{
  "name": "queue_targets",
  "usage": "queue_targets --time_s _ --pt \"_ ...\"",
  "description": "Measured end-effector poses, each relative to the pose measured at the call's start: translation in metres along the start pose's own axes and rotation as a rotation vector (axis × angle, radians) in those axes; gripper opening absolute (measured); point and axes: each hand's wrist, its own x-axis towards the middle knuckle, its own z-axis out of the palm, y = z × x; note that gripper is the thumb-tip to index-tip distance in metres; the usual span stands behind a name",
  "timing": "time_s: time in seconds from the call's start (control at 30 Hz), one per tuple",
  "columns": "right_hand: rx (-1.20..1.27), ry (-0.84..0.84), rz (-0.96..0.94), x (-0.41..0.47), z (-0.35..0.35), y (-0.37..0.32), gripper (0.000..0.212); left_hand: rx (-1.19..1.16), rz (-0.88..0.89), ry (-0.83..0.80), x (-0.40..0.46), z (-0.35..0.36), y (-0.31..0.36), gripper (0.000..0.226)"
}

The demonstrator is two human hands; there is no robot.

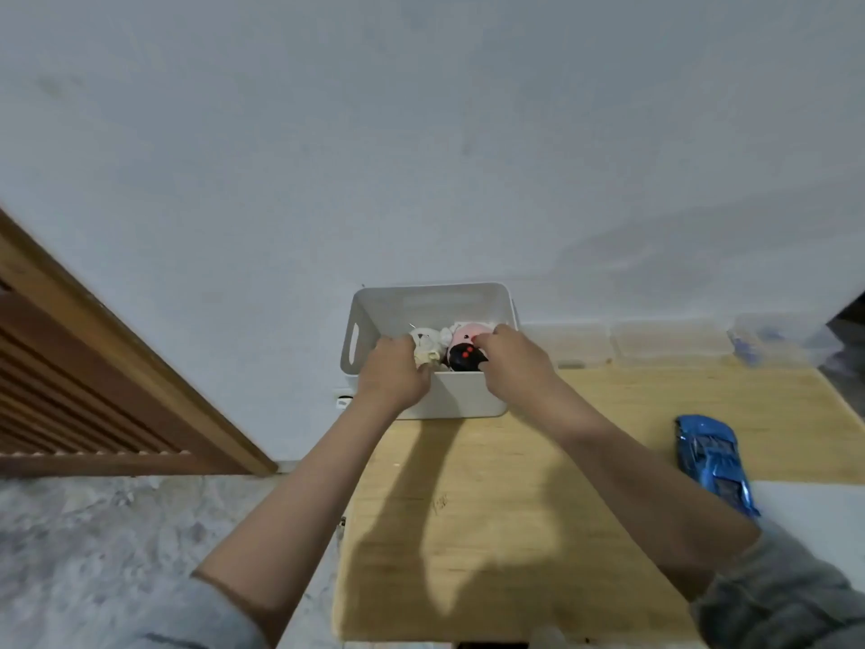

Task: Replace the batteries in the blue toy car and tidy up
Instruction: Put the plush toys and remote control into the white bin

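The wooden surface (491, 508) stands against a pale wall, with a row of clear lidded boxes (674, 343) along its far edge. At the far left corner sits a white storage bin (370, 320) holding small toys.

Both of my hands are inside the bin. My left hand (398, 372) is curled around a cream-and-white toy (428, 345). My right hand (512, 360) reaches over a black toy with red dots (463, 358), beside a pink one (468, 334); its fingertips are hidden, so I cannot tell what they hold.

In my judgement the step in hand is sorting through the bin. To do it well, I should lift toys singly rather than drag them, and keep the bin from sliding off the corner.

The blue toy car (711, 459) lies at the right of the surface, well apart from the bin, untouched. Its long axis runs from far-left to near-right; which end is the front is too blurred to tell.
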Motion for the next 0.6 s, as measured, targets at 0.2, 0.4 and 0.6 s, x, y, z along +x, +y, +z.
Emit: queue_targets --time_s 0.2,0.4,0.6 --pt "0.159 0.208 0.048 -0.081 0.013 0.025 0.030 -0.156 0.182 0.146 -0.052 0.036 0.039 0.039" --pt "0.219 0.326 0.169 -0.169 0.035 0.103 0.026 -0.294 0.325 0.108 -0.109 0.084 0.106 0.038" --pt "0.236 0.259 0.483 -0.244 0.029 0.215 0.020 -0.403 0.327 -0.102 -0.172 0.152 0.196 0.039"
